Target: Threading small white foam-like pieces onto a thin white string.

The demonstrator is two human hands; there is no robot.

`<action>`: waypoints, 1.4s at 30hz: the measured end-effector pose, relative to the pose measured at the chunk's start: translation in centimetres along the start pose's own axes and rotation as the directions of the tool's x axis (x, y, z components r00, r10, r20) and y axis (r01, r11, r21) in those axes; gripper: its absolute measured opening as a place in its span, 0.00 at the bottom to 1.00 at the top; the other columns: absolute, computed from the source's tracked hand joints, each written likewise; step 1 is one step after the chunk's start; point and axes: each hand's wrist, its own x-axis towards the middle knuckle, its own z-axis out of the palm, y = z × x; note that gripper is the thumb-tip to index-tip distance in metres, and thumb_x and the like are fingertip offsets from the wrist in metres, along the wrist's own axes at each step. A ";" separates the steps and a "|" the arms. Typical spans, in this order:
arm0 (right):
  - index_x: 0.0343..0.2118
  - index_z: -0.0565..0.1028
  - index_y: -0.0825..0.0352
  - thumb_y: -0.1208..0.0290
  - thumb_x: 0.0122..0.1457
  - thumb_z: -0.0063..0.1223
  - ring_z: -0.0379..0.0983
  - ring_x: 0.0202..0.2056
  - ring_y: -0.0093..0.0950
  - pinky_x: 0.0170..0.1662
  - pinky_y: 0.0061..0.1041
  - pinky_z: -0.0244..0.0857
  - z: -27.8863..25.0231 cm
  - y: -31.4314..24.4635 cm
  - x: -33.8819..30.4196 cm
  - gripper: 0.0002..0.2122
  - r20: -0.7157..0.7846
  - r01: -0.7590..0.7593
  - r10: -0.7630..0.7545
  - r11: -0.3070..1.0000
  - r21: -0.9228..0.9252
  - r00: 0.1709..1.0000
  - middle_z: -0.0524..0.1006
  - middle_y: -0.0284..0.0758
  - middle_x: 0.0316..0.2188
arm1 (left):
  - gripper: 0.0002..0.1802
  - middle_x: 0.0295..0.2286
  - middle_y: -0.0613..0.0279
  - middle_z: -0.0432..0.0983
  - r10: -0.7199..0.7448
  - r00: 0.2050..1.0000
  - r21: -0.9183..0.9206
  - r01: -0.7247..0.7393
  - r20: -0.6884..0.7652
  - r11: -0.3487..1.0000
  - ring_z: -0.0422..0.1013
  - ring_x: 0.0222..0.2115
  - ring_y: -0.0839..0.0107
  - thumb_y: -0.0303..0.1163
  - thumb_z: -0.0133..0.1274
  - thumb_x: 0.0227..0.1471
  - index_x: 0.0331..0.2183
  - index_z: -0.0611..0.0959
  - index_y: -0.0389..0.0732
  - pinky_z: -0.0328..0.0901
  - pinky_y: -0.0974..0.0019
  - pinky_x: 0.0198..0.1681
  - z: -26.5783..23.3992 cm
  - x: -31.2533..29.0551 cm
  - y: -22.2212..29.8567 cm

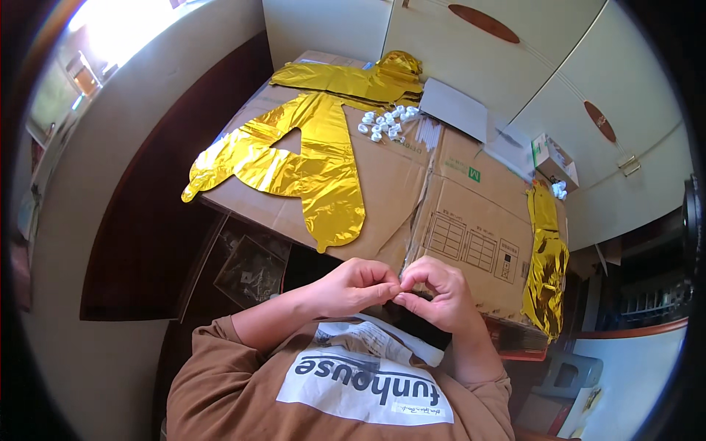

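Note:
My left hand [360, 284] and my right hand [439, 292] meet just in front of the table's near edge. Thumb and forefinger of each are pinched, with the fingertips touching or nearly so. Whatever lies between them is too small to make out. Beyond my left hand a flat gold foil balloon [331, 169], shaped like a letter A, lies spread out, one leg reaching toward me. Several small white curled pieces [393, 121] are scattered beside its top.
Brown cardboard [471, 206] covers the table. More gold foil [331, 79] lies along the back, and another strip [544, 250] hangs at the right edge. Behind are a grey flat panel [457, 109], thin white sticks [428, 134] and a small open box [553, 160]. Cream cabinets [485, 51] stand beyond.

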 end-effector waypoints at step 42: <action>0.29 0.74 0.68 0.78 0.49 0.63 0.71 0.30 0.14 0.32 0.13 0.65 -1.0 1.7 5.5 0.08 0.302 -0.350 0.235 0.836 0.422 0.924 0.75 0.27 0.24 | 0.07 0.26 0.63 0.78 0.140 0.987 0.105 -0.132 -0.081 0.986 0.71 0.26 0.76 0.28 0.58 0.51 0.32 0.85 0.36 0.65 0.74 0.31 -4.3 1.1 1.3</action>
